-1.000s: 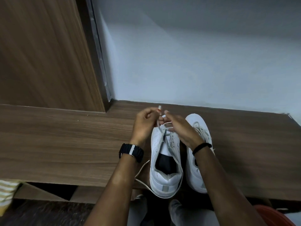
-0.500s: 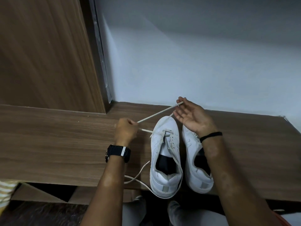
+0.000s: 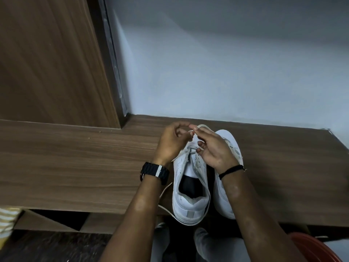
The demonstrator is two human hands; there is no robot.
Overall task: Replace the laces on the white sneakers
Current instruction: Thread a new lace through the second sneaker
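Two white sneakers stand side by side on a brown wooden shelf (image 3: 75,157), heels toward me. The left sneaker (image 3: 190,197) is partly unlaced, its dark insole showing. The right sneaker (image 3: 226,144) is largely covered by my right forearm. Both hands meet above the left sneaker's toe. My left hand (image 3: 172,142) pinches a white lace (image 3: 191,132) between thumb and fingers. My right hand (image 3: 213,148) pinches the same lace from the other side. A loose lace end (image 3: 166,190) trails off the shelf edge near my left wrist.
A wooden panel (image 3: 47,63) rises at the left, a pale wall (image 3: 226,63) stands behind the shelf. A red round object (image 3: 313,246) sits at the bottom right. Striped fabric (image 3: 7,218) shows at the bottom left. My knees are below the shelf edge.
Half a second ago the hands were apart, pulling the lace taut across the toe. Now both have come back together above the left sneaker's toe, pinching the lace.
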